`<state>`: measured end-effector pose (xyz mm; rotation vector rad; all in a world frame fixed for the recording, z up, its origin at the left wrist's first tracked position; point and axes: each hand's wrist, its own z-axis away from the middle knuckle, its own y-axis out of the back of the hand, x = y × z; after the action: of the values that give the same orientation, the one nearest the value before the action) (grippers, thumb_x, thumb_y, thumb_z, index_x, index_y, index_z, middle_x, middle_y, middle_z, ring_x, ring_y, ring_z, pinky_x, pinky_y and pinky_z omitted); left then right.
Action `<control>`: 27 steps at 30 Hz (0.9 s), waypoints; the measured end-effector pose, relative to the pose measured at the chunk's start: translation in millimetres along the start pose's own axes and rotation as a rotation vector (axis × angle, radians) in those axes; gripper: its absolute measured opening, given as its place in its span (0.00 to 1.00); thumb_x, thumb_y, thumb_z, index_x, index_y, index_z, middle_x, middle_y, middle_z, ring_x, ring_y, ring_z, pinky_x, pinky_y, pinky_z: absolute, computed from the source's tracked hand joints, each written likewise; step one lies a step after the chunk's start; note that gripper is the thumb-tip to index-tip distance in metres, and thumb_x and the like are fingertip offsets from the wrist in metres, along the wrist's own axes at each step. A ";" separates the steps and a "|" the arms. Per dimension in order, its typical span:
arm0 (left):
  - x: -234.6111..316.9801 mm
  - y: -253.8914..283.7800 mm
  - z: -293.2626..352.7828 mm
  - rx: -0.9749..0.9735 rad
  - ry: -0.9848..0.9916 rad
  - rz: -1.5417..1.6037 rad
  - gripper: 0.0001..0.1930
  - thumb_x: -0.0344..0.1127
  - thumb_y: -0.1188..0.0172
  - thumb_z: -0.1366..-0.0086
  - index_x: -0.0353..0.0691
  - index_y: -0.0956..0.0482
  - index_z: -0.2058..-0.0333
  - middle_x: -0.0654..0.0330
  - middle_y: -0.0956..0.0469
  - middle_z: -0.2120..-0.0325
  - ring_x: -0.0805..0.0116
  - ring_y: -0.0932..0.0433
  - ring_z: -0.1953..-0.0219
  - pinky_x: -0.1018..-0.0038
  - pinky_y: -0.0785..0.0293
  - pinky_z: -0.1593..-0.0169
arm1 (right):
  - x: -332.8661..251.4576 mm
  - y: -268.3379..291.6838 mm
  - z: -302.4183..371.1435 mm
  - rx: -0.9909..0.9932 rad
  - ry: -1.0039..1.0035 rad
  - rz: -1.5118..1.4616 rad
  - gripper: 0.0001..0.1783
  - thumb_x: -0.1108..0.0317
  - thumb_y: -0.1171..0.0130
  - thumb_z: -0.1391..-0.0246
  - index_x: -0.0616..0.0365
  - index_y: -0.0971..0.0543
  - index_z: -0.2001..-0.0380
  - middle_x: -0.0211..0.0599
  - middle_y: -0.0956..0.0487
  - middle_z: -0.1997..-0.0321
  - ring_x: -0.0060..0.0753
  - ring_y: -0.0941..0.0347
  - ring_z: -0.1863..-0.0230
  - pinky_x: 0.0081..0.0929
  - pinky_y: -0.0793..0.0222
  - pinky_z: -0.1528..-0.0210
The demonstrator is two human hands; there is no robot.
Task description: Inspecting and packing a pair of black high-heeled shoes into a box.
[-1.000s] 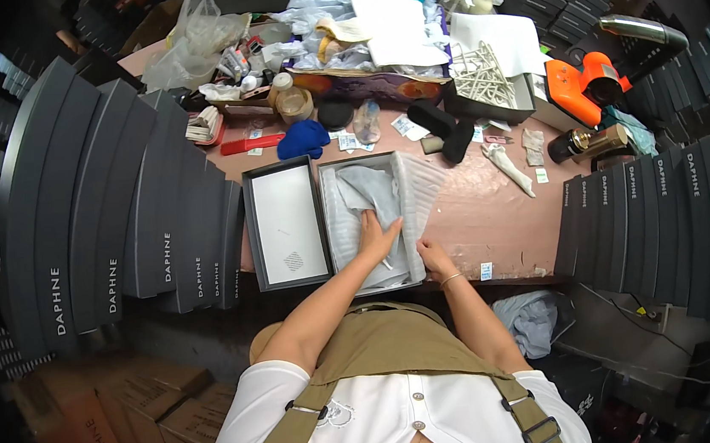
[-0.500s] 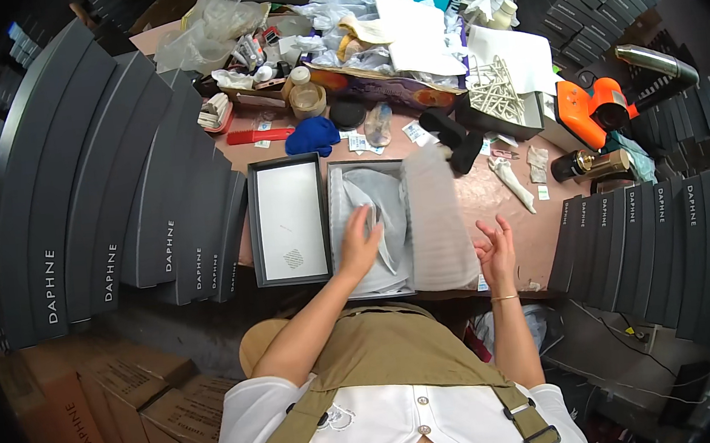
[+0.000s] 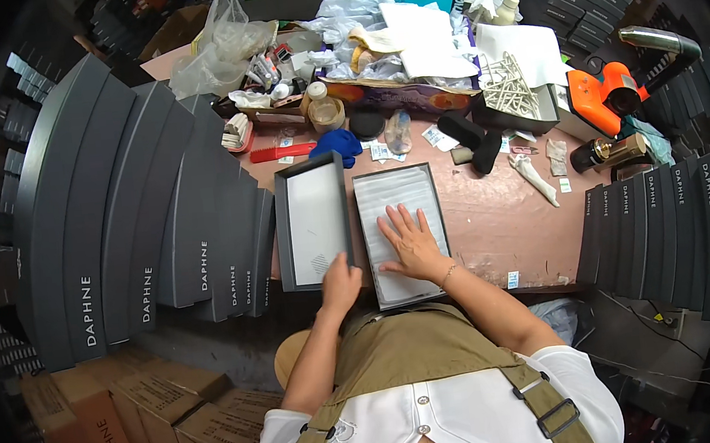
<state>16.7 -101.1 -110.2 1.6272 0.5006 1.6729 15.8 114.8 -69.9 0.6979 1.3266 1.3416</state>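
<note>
A dark grey shoebox base (image 3: 441, 217) stands on the table in front of me. A white, ribbed foam sheet (image 3: 386, 191) lies folded over its contents and hides them. Spread flat on this sheet is my right hand (image 3: 411, 244), fingers apart. Left of the box, the matching grey lid (image 3: 316, 217) shows its white inside. My left hand (image 3: 342, 285) is closed around the lid's near right corner, and the lid looks slightly tilted.
Tall stacks of dark grey shoeboxes (image 3: 121, 235) rise on the left, with more shoeboxes (image 3: 660, 235) on the right. Behind are a blue cloth (image 3: 337, 147), a red comb (image 3: 282, 152), black shoe-shaped pieces (image 3: 468, 138), a box of white sticks (image 3: 510, 91) and an orange heat tool (image 3: 596, 103).
The foam sheet, held out to the right before, now covers the box. My right hand has come onto it. My left hand has left the box's inside and taken hold of the lid.
</note>
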 end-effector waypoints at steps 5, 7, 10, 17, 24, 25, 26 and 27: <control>68.2 146.5 25.4 -0.148 0.035 1.194 0.10 0.33 0.51 0.32 0.34 0.27 0.57 0.58 0.22 0.61 0.73 0.23 0.60 0.77 0.26 0.55 | 18.3 0.3 9.4 0.225 0.047 -0.330 0.44 0.45 0.43 0.49 0.53 0.45 0.34 0.50 0.48 0.31 0.52 0.57 0.29 0.52 0.64 0.31; 83.0 134.1 37.4 -0.134 0.147 1.441 0.12 0.37 0.50 0.32 0.35 0.27 0.57 0.58 0.22 0.61 0.71 0.22 0.60 0.76 0.26 0.55 | 14.7 38.9 17.3 0.375 -0.065 -0.655 0.44 0.45 0.45 0.46 0.59 0.47 0.34 0.54 0.45 0.33 0.53 0.53 0.31 0.46 0.58 0.32; 51.4 50.6 31.0 -0.226 0.099 0.945 0.19 0.40 0.46 0.33 0.33 0.31 0.49 0.53 0.29 0.50 0.63 0.32 0.45 0.69 0.38 0.42 | 45.5 44.3 44.2 0.458 -0.313 -0.865 0.43 0.50 0.46 0.44 0.67 0.49 0.35 0.60 0.41 0.36 0.53 0.45 0.34 0.36 0.49 0.34; 30.2 -18.2 -19.5 -0.286 0.193 0.797 0.22 0.40 0.51 0.31 0.29 0.36 0.45 0.50 0.29 0.51 0.63 0.29 0.51 0.69 0.33 0.47 | 64.7 -16.3 27.7 0.570 -0.475 -0.701 0.39 0.47 0.39 0.51 0.65 0.35 0.45 0.60 0.31 0.46 0.58 0.34 0.44 0.43 0.37 0.44; -23.4 -51.9 -22.1 -0.461 0.277 1.025 0.32 0.57 0.52 0.34 0.30 0.33 0.48 0.52 0.29 0.52 0.61 0.31 0.50 0.68 0.36 0.45 | 70.3 -27.3 24.1 0.259 -0.665 -0.880 0.41 0.43 0.44 0.48 0.64 0.36 0.42 0.59 0.29 0.47 0.55 0.30 0.48 0.40 0.35 0.46; -30.5 -58.1 -16.4 -0.402 0.350 1.061 0.33 0.57 0.52 0.34 0.30 0.35 0.45 0.52 0.32 0.48 0.61 0.33 0.46 0.67 0.38 0.43 | 72.3 -29.1 22.3 0.296 -0.601 -0.958 0.41 0.43 0.45 0.48 0.64 0.37 0.41 0.59 0.29 0.47 0.54 0.30 0.48 0.39 0.34 0.46; -22.3 -49.5 -11.5 -0.385 0.374 1.109 0.33 0.57 0.52 0.34 0.31 0.36 0.44 0.53 0.33 0.46 0.60 0.34 0.45 0.67 0.39 0.42 | 58.5 -15.6 33.6 0.315 -0.489 -1.209 0.44 0.43 0.45 0.47 0.64 0.42 0.37 0.57 0.32 0.42 0.50 0.34 0.41 0.34 0.38 0.41; 0.6 -50.4 -5.4 -0.421 0.392 1.166 0.33 0.57 0.52 0.34 0.32 0.37 0.43 0.53 0.35 0.44 0.59 0.35 0.43 0.66 0.39 0.41 | 67.1 -47.5 43.1 0.389 -0.375 -1.232 0.50 0.41 0.44 0.49 0.61 0.50 0.34 0.55 0.42 0.34 0.47 0.46 0.33 0.32 0.50 0.34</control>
<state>23.2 -66.7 -146.7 1.2942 -0.7689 2.6927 51.8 181.6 -123.5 0.2279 1.3191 -0.0353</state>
